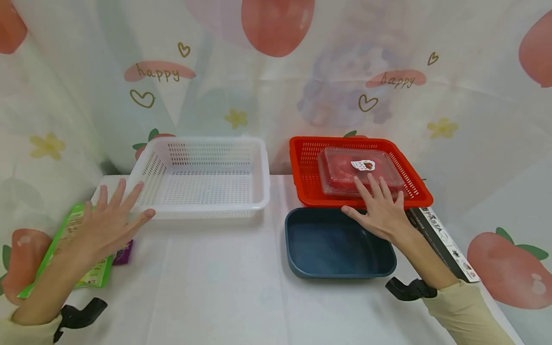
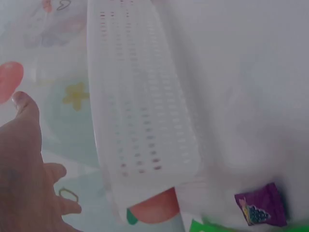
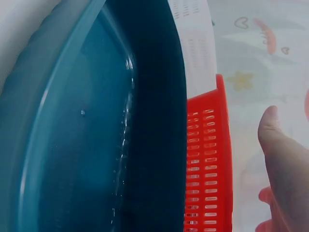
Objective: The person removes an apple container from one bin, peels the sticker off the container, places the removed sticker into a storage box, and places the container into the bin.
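My left hand point(image 1: 108, 227) is spread with straight fingers over the near left corner of the white basket point(image 1: 207, 209). Beneath its wrist lies a green packet point(image 1: 99, 275), partly covered by the arm, beside a small purple wrapper point(image 2: 263, 205) with a grape picture. My right hand point(image 1: 381, 211), fingers apart, hovers by the front rim of the red basket point(image 1: 304, 189). Inside that basket sits a clear lidded plastic box point(image 1: 338, 167) with a white label and red contents; the fingertips overlap it in the head view. Neither hand grips anything.
A dark blue basin point(image 1: 336, 244) stands directly in front of the red basket. To its right a black and white box marked PASTA point(image 1: 444, 244) lies partly under the right forearm. A printed cloth point(image 1: 276, 96) hangs behind and at both sides of the white table point(image 1: 215, 287).
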Demonstrator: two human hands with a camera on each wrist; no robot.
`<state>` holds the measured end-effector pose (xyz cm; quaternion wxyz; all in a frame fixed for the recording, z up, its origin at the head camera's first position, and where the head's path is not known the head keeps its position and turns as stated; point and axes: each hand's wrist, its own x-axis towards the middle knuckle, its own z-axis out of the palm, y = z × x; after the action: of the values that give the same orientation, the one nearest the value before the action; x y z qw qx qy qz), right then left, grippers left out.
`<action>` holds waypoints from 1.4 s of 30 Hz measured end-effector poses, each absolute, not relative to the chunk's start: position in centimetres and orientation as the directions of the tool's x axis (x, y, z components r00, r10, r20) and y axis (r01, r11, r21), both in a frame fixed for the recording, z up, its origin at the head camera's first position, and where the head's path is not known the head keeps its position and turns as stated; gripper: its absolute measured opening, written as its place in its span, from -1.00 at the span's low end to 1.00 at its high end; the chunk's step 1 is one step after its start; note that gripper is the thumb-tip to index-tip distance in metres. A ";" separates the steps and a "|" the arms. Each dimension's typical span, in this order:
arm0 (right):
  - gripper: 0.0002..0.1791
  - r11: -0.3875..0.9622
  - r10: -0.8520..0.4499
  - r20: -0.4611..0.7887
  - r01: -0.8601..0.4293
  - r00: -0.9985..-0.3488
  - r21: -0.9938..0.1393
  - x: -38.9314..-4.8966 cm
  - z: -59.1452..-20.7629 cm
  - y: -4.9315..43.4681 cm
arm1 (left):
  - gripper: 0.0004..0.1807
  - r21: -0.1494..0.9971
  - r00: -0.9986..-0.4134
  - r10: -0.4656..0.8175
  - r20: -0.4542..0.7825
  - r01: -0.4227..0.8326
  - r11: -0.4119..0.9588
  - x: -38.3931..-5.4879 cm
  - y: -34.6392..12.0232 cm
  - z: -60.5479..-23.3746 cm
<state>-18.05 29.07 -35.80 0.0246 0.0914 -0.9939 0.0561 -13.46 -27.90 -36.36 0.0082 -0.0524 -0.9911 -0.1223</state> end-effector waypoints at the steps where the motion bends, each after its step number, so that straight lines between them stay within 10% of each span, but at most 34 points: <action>1: 0.02 0.977 -0.179 0.064 -0.185 -0.982 -0.105 -18.1 -35.8 29.1 | -0.09 0.245 -0.994 0.103 0.040 0.110 0.963 -13.5 -27.7 -36.3; 42: -0.01 0.964 -0.111 0.149 -0.143 -0.983 -0.225 -20.0 -35.5 32.2 | -0.07 0.529 -0.964 0.241 0.114 0.264 0.807 -14.8 -18.3 -36.1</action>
<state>-20.02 32.17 -35.50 0.0677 0.0644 -0.9886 0.1181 -14.76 -18.25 -36.11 0.0207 -0.1327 -0.9502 -0.2813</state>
